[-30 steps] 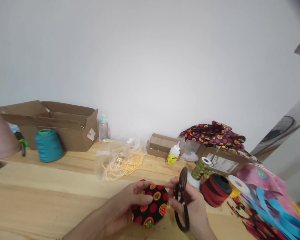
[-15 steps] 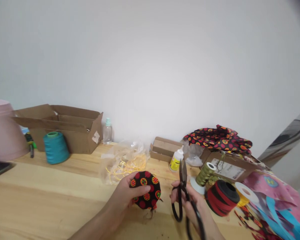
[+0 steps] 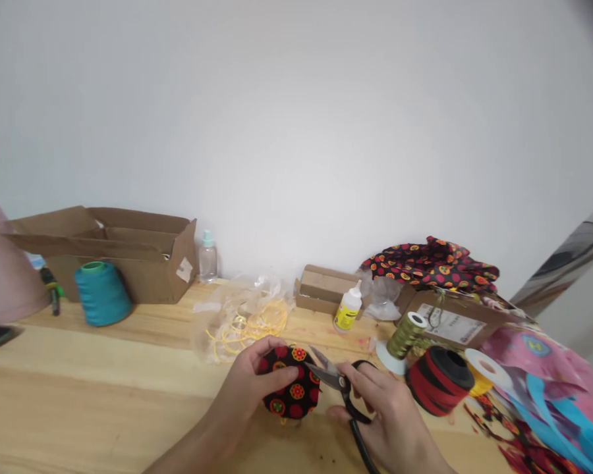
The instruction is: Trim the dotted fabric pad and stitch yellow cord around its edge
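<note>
Round patterned cloth piece sits in L hand, gripped at its L side, thumb flat on top, fingers behind; grip's firmly closed, rest of the disc sticks out R of the thumb. R hand is closed round the handles of black scissors, blades parted, tips at the cloth's upper R edge; can't tell if they touch. A few loose bits show at the lower edge, v. small.

W/ blades this near, prob. best to hold the disc steady, L thumb well back, & use tips only, short snips, so the cloth face isn't nicked.

Beyond L grip: clear plastic bag w/ yellow cord. Beyond scissors: glue bottle. Just past R hand: olive thread spool, then red-and-black roll. Table under both.
</note>
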A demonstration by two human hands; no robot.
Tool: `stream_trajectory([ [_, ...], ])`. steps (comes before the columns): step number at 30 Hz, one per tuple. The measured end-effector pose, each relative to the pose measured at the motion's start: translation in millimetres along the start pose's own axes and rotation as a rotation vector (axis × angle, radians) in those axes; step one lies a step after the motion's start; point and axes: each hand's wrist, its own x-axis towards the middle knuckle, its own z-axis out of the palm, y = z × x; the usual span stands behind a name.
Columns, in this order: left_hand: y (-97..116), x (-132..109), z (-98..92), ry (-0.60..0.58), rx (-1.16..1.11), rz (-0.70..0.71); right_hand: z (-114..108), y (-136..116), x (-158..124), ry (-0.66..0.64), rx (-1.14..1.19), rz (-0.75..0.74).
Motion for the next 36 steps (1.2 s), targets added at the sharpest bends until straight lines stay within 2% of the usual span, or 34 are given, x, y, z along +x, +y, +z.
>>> stream_trajectory([
  [6,3.1,2.3,-1.5,-0.003,0.125,0.042,-0.2,3.1,-0.4,0.041,-0.138,-0.096],
  [9,5.9,2.5,-2.0,0.010,0.169,0.054,-2.3,2.5,0.9,0.020,-0.157,-0.101],
  [15,6.2,2.2,-2.9,0.000,0.203,0.031,-2.1,1.9,-0.1,-0.070,-0.138,-0.087],
  [29,-2.7,6.1,-8.4,-0.058,0.219,0.009,-2.5,2.2,-1.6,-0.165,-0.090,-0.093],
  [36,-1.0,5.2,-7.4,-0.038,0.218,-0.021,-1.7,1.5,-2.4,-0.152,-0.111,-0.114],
])
